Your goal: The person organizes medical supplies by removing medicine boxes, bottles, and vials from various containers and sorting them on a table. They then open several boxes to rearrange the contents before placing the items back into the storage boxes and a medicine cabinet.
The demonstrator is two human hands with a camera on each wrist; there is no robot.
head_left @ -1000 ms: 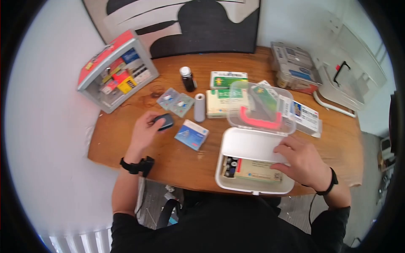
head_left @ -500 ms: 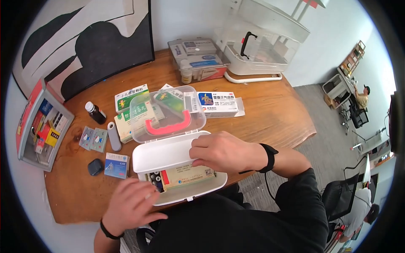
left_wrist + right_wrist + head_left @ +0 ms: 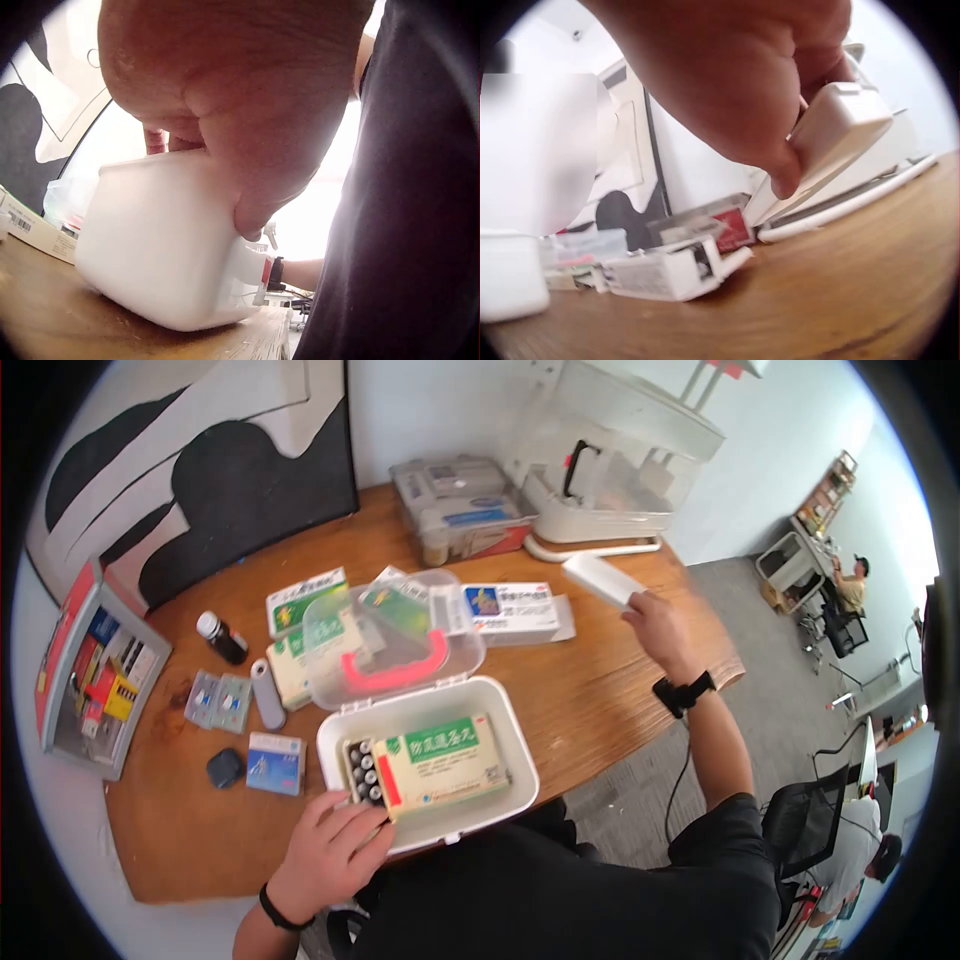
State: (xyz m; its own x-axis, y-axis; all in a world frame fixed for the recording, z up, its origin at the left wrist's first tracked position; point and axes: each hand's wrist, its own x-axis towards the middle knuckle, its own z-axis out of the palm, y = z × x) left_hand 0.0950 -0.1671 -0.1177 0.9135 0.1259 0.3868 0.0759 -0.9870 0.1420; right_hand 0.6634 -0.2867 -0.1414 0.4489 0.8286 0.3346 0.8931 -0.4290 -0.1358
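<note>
My right hand grips one end of a shallow white tray, held over the right part of the table. In the right wrist view the thumb presses on the side of that white tray. At the front left corner of a white medicine box is my left hand; its fingers reach over the rim, with the thumb on the outer wall in the left wrist view. Inside the box lie a cream and green medicine carton and several dark-capped vials. The box's clear lid with a pink handle stands swung back.
Behind the lid lie medicine cartons. To the left are a dark bottle, grey cylinder, blister packs, blue carton, dark case and red-topped cabinet. Clear bins stand at the back.
The left hand has put down the dark case and come to the box's corner. My right hand has lifted the white tray out and carried it right, uncovering the carton and vials. The view has turned right.
</note>
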